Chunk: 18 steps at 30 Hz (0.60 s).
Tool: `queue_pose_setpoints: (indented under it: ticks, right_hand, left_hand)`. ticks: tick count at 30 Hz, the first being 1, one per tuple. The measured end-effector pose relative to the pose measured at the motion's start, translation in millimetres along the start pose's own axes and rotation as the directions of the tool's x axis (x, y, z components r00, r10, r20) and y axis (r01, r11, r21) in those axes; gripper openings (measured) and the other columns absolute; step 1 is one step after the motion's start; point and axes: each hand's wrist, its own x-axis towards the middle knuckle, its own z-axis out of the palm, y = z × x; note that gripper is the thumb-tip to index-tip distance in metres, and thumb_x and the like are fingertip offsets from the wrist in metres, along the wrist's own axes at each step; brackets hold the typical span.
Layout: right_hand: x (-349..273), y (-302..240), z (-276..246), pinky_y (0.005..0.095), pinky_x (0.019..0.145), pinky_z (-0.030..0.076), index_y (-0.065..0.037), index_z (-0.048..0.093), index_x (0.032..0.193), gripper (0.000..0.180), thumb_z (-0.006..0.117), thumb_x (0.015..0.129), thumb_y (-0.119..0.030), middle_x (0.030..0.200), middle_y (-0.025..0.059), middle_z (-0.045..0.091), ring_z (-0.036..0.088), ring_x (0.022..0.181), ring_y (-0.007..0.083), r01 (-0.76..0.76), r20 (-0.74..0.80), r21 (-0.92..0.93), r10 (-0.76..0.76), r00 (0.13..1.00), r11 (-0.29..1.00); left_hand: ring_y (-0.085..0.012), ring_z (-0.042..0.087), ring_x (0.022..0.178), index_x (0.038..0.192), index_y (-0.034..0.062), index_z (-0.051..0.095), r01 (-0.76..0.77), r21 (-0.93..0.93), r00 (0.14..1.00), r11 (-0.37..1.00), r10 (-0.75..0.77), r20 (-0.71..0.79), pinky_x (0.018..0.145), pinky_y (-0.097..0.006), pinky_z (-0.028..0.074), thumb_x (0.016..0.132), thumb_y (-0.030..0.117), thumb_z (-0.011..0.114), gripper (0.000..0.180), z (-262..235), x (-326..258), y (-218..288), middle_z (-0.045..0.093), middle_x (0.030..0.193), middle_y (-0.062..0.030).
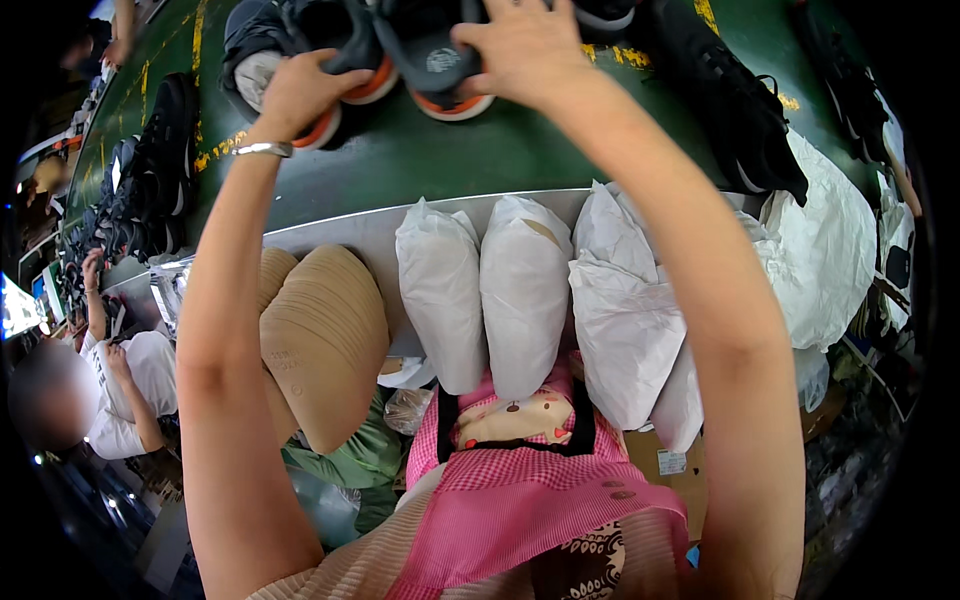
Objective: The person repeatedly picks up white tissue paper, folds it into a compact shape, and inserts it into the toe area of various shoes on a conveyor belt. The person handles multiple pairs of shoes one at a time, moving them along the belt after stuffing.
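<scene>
Dark grey sneakers with orange and white soles stand at the top edge of the view, heels toward me. My left hand is closed around the heel area of a sneaker, its thumb stretched across the heel. Beside that hand, another sneaker has pale paper showing at its opening. My right hand grips the heel of the neighbouring sneaker, thumb and fingers along its side. The toes of these sneakers are cut off by the view's edge.
The green work surface carries black sneakers at right and more shoes at left. Along its near edge stand white paper-wrapped stuffings and beige ridged moulded inserts. A co-worker is at far left.
</scene>
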Motion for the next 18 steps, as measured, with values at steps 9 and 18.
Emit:
queue_pose_setpoints:
  ticks: [9,18]
  right_hand:
    - [-137.0,-16.2,-18.6,0.0386,0.085,0.048,-0.002,0.057,0.104,0.038,0.070,0.073,-0.019,0.112,0.0144,0.056,0.054,0.105,0.0323,0.037,-0.013,0.414,-0.034,0.999,0.910]
    - [-166.2,-47.2,10.7,0.0412,0.092,0.045,0.000,0.050,0.115,0.061,0.073,0.069,-0.033,0.113,0.0198,0.053,0.052,0.109,0.0342,-0.243,0.246,0.358,0.160,0.956,0.901]
  left_hand:
    - [-0.0335,0.063,0.080,0.122,0.0119,0.054,-0.044,0.310,0.979,0.950,0.103,-0.176,0.068,-0.039,0.051,0.080,0.034,0.065,0.048,10.7,-77.6,102.8,0.063,0.093,-0.0156]
    - [-0.0297,0.061,0.077,0.096,-0.0014,0.062,-0.289,-0.512,0.882,0.809,0.433,0.187,0.070,-0.035,0.049,0.086,0.010,0.052,0.018,66.9,-139.9,127.5,0.063,0.090,-0.0175]
